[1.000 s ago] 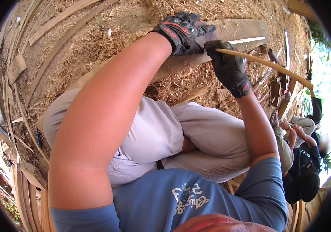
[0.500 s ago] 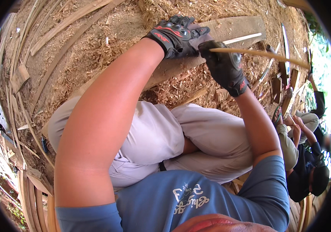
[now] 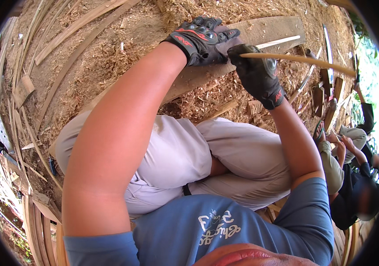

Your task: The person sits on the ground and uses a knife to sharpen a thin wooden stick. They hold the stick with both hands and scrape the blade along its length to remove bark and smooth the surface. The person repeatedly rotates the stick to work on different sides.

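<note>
The ground [image 3: 110, 62] all around is thick with sawdust and shavings, with long split strips [image 3: 65, 40] curving off to the person's left. On it lies a broad flat plank [image 3: 260, 33], running from the upper right down toward the bent knees in pale trousers [image 3: 189, 155]. Both gloved hands meet at that plank. The left hand [image 3: 203, 37], in a black glove with red marks, looks pressed down on the board with its fingers curled forward; whether it grips anything underneath I cannot tell. Just beside it, touching or nearly so, the right hand [image 3: 256, 75] is closed around the near end of a thin pale stick [image 3: 300, 60]. The stick's long axis runs almost level, out to the person's right and slightly away from the body, so nearly all its length lies beyond the right hand; the left hand sits off its inner tip. Past the stick's far end are short upright wood pieces [image 3: 320, 95] and loose chips, and another person [image 3: 353, 177] sits low at the right edge, close to where the stick points.
</note>
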The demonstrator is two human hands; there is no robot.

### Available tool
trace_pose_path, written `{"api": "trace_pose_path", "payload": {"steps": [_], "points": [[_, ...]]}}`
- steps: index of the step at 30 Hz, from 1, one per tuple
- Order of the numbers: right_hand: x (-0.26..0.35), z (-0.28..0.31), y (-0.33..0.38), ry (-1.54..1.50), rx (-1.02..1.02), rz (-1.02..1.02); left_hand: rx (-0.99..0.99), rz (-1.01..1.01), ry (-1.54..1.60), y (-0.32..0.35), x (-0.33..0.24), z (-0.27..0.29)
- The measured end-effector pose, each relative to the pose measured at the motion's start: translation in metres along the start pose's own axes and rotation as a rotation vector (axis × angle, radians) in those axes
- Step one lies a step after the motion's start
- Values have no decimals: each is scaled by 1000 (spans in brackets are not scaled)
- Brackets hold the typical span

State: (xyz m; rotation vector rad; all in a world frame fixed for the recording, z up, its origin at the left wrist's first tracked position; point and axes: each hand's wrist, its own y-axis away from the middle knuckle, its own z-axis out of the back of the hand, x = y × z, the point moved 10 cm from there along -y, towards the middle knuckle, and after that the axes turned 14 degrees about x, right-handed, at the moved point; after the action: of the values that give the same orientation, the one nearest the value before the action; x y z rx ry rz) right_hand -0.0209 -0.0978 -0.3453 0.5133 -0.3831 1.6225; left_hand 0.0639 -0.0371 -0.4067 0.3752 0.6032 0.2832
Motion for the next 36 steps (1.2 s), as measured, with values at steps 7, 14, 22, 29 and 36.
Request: {"api": "trace_pose_path", "payload": {"steps": [7,14,22,29,36], "points": [[-7,3,2,20,-6,-5,-67,-6,-18,1,3,0],[-21,1,0,-65,18,-53,-96,-18,-12,2,1,-1],[-20,0,1,-163,44,-47,-113,5,-66,-2,5,-7],[-70,-16,3,-433,58,-304,-100,-44,-20,-7,8,-8],[-84,3,9,-430,-44,-308,44,18,164,-7,2,-5]]}}
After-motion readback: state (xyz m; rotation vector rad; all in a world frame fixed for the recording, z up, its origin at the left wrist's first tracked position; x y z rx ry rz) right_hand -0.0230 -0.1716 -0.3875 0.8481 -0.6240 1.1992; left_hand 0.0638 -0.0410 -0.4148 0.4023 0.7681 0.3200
